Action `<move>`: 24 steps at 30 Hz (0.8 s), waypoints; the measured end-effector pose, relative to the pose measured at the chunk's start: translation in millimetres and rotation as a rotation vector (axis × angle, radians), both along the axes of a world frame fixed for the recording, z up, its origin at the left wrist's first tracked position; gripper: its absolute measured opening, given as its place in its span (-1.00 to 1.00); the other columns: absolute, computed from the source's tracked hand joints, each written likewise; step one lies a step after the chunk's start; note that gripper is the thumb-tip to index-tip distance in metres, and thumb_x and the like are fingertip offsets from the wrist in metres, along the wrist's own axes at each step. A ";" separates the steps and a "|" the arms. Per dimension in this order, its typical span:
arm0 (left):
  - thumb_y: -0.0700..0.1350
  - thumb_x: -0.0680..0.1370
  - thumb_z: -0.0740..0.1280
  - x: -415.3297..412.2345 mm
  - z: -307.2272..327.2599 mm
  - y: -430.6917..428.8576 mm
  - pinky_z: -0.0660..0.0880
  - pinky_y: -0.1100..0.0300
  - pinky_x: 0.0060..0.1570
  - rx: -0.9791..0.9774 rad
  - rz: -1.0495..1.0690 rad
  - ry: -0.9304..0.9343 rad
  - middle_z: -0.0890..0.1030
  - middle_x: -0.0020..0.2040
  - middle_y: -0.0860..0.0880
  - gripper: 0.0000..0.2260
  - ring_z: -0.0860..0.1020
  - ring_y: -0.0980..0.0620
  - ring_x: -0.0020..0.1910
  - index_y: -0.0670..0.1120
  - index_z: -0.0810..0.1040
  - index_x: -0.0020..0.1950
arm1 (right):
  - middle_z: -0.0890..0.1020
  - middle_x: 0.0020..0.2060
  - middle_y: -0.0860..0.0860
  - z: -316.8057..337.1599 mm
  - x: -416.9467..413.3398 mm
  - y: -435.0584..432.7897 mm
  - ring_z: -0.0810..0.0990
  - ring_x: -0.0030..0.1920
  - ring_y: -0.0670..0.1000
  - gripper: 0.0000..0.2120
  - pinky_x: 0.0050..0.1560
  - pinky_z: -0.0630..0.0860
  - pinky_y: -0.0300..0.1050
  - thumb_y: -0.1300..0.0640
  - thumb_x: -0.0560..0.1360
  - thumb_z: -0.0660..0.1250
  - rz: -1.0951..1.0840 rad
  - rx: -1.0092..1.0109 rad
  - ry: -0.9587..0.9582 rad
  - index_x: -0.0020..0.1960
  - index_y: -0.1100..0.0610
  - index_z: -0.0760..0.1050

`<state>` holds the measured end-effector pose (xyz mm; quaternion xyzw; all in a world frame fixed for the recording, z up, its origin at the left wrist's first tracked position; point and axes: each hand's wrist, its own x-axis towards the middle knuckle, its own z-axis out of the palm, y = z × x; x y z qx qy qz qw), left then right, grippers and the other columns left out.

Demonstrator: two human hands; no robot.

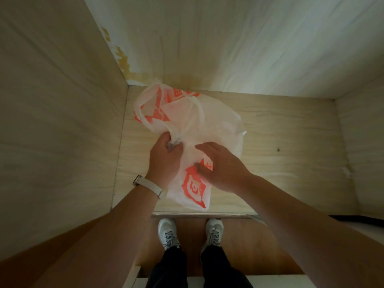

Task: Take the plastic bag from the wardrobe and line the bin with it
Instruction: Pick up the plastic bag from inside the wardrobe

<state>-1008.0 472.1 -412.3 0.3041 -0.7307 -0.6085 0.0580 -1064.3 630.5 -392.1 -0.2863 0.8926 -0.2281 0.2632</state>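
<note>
A crumpled white plastic bag (187, 121) with orange print lies on the pale wooden floor of the wardrobe (280, 142). My left hand (164, 159), with a watch on the wrist, grips a bunched fold of the bag at its left side. My right hand (220, 165) lies on the near part of the bag, thumb and fingers curled and pinching the plastic near the orange print. The bin is not in view.
The wardrobe's left side panel (62, 121) and right side panel (361, 152) close in the space, with a stained back wall (228, 48) behind. My two feet in white shoes (168, 231) stand on the brown floor before the wardrobe's front edge (207, 214).
</note>
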 end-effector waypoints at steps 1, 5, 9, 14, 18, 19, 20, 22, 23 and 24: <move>-0.20 0.56 0.32 4.6 11.7 -2.2 0.44 0.35 -0.38 -0.023 0.005 0.020 0.60 -0.28 0.17 -0.82 0.51 0.23 -0.37 0.11 0.56 -0.03 | 0.39 0.34 -0.11 13.4 2.2 2.8 0.34 0.32 -0.03 -0.50 0.22 0.41 -0.06 -0.13 0.52 0.24 0.004 -0.010 0.050 0.42 -0.05 0.28; -0.17 0.55 0.31 24.9 62.2 -8.3 0.35 0.41 -0.41 -0.152 -0.014 0.043 0.56 -0.31 0.17 -0.84 0.48 0.26 -0.39 0.10 0.51 -0.12 | 0.43 0.33 -0.05 62.4 12.9 14.3 0.39 0.30 0.04 -0.49 0.18 0.40 -0.05 -0.14 0.52 0.25 0.033 -0.005 0.246 0.40 0.01 0.32; -0.15 0.55 0.31 45.8 105.9 -12.7 0.41 0.33 -0.36 -0.297 -0.020 0.064 0.60 -0.21 0.11 -0.93 0.53 0.22 -0.27 -0.01 0.57 -0.03 | 0.47 0.31 0.01 103.3 21.4 24.1 0.43 0.27 0.10 -0.49 0.20 0.44 0.01 -0.15 0.51 0.24 0.075 0.002 0.404 0.39 0.06 0.35; -0.13 0.55 0.31 79.7 145.5 -6.2 0.35 0.30 -0.33 -0.408 0.021 0.034 0.55 -0.29 0.13 -0.89 0.50 0.22 -0.31 -0.02 0.58 0.04 | 0.47 0.31 0.05 137.3 29.8 34.1 0.43 0.27 0.12 -0.48 0.22 0.45 0.05 -0.18 0.52 0.17 0.180 -0.006 0.506 0.38 0.08 0.36; -0.10 0.55 0.32 114.9 169.1 11.6 0.38 0.26 -0.16 -0.482 0.109 -0.022 0.63 -0.12 0.04 -0.83 0.57 0.05 -0.13 -0.03 0.58 0.13 | 0.49 0.29 0.08 154.1 38.0 39.3 0.45 0.25 0.15 -0.46 0.17 0.47 0.07 -0.20 0.49 0.12 0.303 -0.040 0.522 0.35 0.09 0.39; -0.08 0.55 0.33 124.2 173.4 18.0 0.40 0.25 -0.12 -0.498 0.144 -0.043 0.65 -0.06 0.01 -0.79 0.58 0.02 -0.07 -0.04 0.57 0.17 | 0.49 0.29 0.09 157.7 40.6 41.1 0.45 0.26 0.15 -0.46 0.15 0.46 0.08 -0.20 0.49 0.12 0.331 -0.049 0.525 0.35 0.09 0.40; -0.07 0.55 0.33 134.0 177.7 24.9 0.43 0.22 -0.06 -0.501 0.185 -0.074 0.66 0.00 -0.02 -0.76 0.58 0.00 -0.03 -0.05 0.57 0.21 | 0.49 0.29 0.09 161.1 43.8 42.7 0.44 0.26 0.16 -0.46 0.14 0.46 0.09 -0.19 0.48 0.13 0.357 -0.061 0.527 0.35 0.08 0.39; -0.05 0.56 0.32 154.3 187.7 40.7 0.47 0.14 0.00 -0.499 0.252 -0.121 0.65 0.05 -0.03 -0.73 0.57 -0.03 -0.01 -0.03 0.55 0.25 | 0.48 0.30 0.08 166.9 51.0 46.1 0.42 0.27 0.15 -0.48 0.15 0.45 0.08 -0.18 0.49 0.15 0.395 -0.094 0.522 0.35 0.08 0.38; -0.05 0.56 0.32 165.0 191.8 49.4 0.48 0.13 -0.01 -0.513 0.274 -0.135 0.65 0.05 -0.01 -0.74 0.57 -0.02 -0.03 -0.01 0.55 0.25 | 0.47 0.30 0.07 169.7 55.7 48.0 0.41 0.27 0.14 -0.48 0.17 0.44 0.07 -0.18 0.49 0.16 0.407 -0.115 0.510 0.35 0.07 0.38; -0.05 0.56 0.32 175.6 196.8 58.9 0.49 0.12 -0.02 -0.539 0.294 -0.142 0.65 0.04 0.00 -0.75 0.57 -0.01 -0.04 0.00 0.55 0.24 | 0.47 0.30 0.06 172.7 61.2 50.1 0.40 0.27 0.13 -0.48 0.18 0.43 0.06 -0.18 0.49 0.15 0.414 -0.138 0.494 0.35 0.07 0.37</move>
